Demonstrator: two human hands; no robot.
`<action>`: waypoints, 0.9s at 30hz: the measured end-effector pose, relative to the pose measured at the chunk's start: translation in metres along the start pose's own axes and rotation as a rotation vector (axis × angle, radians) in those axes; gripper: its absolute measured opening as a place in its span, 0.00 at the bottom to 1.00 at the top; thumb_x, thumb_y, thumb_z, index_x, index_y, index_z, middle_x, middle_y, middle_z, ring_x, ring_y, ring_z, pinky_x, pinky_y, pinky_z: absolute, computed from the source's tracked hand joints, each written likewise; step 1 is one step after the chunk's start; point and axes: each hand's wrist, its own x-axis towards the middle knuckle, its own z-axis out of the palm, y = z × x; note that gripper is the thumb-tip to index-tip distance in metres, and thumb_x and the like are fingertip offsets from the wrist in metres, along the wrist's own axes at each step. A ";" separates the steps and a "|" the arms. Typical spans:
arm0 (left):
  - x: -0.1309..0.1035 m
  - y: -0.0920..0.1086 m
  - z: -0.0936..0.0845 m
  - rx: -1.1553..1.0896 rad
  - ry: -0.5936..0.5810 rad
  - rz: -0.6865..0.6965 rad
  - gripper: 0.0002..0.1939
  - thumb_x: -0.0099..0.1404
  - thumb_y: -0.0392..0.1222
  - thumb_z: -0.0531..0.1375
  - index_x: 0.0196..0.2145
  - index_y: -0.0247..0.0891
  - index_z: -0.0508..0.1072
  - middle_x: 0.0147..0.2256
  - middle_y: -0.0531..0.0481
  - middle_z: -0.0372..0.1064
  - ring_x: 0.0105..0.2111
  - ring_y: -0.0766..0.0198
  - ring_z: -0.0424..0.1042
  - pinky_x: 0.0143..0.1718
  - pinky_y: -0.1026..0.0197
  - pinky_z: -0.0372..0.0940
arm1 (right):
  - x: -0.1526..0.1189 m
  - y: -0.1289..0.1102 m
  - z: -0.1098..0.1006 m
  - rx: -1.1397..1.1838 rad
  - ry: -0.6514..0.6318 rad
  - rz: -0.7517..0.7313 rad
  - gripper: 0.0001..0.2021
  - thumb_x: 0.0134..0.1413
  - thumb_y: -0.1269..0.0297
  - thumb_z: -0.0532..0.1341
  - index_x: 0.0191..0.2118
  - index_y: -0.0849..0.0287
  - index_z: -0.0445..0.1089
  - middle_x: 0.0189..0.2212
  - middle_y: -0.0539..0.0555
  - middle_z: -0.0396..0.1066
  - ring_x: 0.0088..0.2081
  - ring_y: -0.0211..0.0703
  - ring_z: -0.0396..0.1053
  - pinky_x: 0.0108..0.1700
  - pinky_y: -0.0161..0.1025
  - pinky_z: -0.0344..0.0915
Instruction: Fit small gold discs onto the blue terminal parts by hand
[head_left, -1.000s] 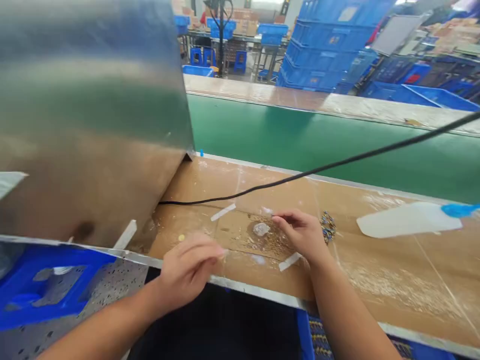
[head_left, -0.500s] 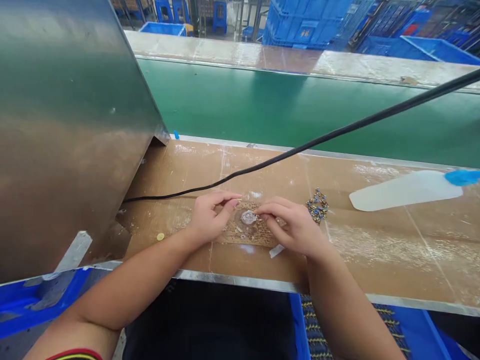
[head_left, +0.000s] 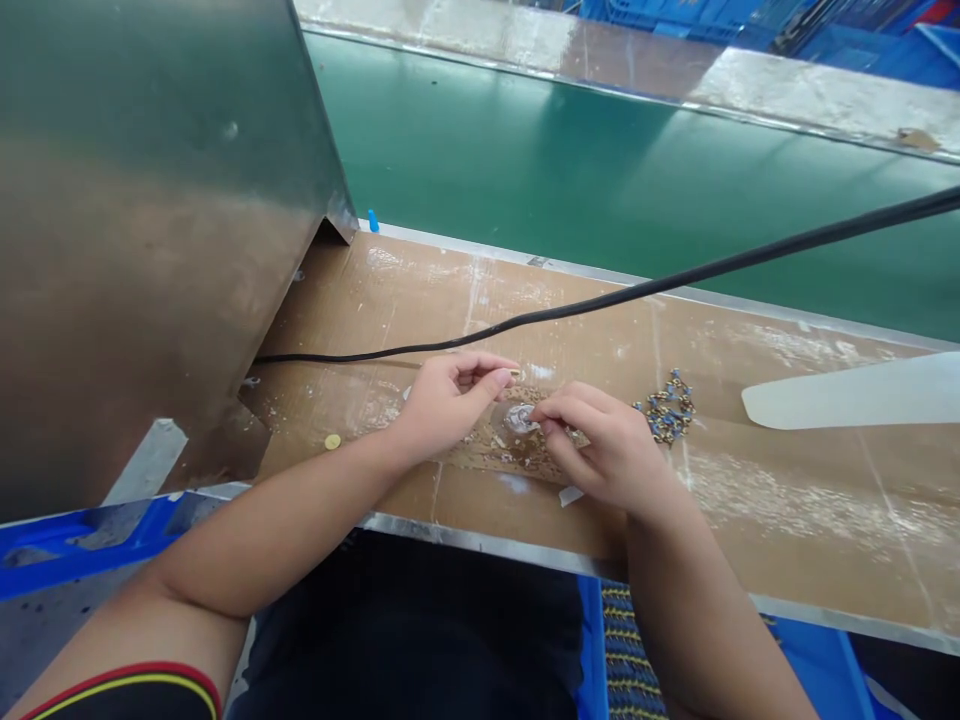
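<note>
My left hand point(head_left: 454, 400) is closed in a pinch above the bench, with the tip of a tiny yellowish piece point(head_left: 514, 372) showing between thumb and forefinger. My right hand point(head_left: 600, 440) is pinched too, its fingertips at the edge of a small round clear, whitish blob point(head_left: 520, 418) on the cardboard. Whatever those fingers hold is too small to name. Around the blob lies a patch of brown crumbs and scraps point(head_left: 487, 452). Just right of my right hand is a small heap of blue and brass-coloured parts point(head_left: 669, 408).
A black cable point(head_left: 525, 320) crosses above the cardboard-covered bench point(head_left: 420, 290). The metal housing point(head_left: 165, 250) stands at left, with a green belt point(head_left: 487, 150) behind. A white paddle-shaped thing point(head_left: 847, 395) lies at right; a yellow disc point(head_left: 332, 441) lies at left.
The view has tilted down and shifted, so the bench appears larger. Both hands keep their pinches; my right fingertips remain at the clear blob. The left hand's yellowish piece shows more plainly.
</note>
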 end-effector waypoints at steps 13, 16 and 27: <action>0.000 0.002 0.002 -0.018 0.017 0.005 0.12 0.66 0.44 0.67 0.42 0.33 0.81 0.36 0.42 0.79 0.33 0.64 0.76 0.37 0.63 0.74 | 0.002 0.000 0.002 -0.064 0.004 -0.017 0.09 0.68 0.74 0.55 0.42 0.56 0.70 0.33 0.53 0.71 0.33 0.44 0.70 0.35 0.40 0.67; -0.001 0.003 0.003 -0.042 0.013 -0.017 0.11 0.66 0.43 0.67 0.42 0.33 0.81 0.36 0.42 0.79 0.33 0.64 0.78 0.38 0.64 0.75 | 0.002 0.001 0.003 -0.071 0.011 -0.018 0.08 0.67 0.74 0.55 0.41 0.56 0.70 0.33 0.53 0.71 0.33 0.44 0.70 0.35 0.40 0.67; -0.001 0.009 0.007 -0.394 0.043 -0.258 0.14 0.59 0.45 0.74 0.36 0.32 0.79 0.36 0.42 0.80 0.31 0.66 0.77 0.34 0.67 0.73 | 0.005 -0.013 0.010 0.099 0.378 0.134 0.07 0.67 0.71 0.62 0.44 0.52 0.75 0.37 0.51 0.78 0.35 0.46 0.77 0.35 0.43 0.74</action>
